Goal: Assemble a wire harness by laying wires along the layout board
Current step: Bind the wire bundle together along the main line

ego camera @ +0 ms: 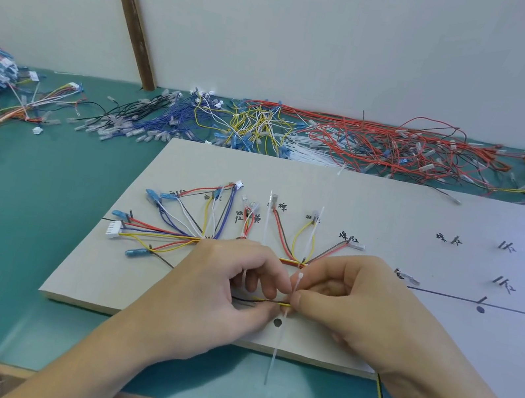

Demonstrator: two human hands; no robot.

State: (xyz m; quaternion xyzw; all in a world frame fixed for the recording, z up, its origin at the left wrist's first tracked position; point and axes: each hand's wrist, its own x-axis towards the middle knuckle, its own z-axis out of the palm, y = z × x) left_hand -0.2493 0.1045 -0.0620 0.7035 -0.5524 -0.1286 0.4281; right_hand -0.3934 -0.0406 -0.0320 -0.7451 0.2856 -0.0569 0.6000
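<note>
Green matting covers the worktop [20, 245], which runs back to a pale wall. Along its far edge lie heaps of loose wires [384, 146]: red toward the right, yellow, blue and black nearer the middle, mixed bundles at the far left and far right corners. A grey layout board [390, 213] lies flat on the near half, its near edge just short of the worktop's near edge, with handwritten marks and a drawn line on it. On the board's left part the wire harness [180, 223] fans out in red, yellow, blue, white and black branches ending in blue terminals and a white connector [114, 229]. The left hand [221, 292] and right hand [351, 304] meet near the board's near edge, fingers curled, both pinching a thin yellow-and-black wire pair [266, 301]. A white cable tie [275, 350] crosses that pair between the fingertips, its tail hanging past the board's near edge.
</note>
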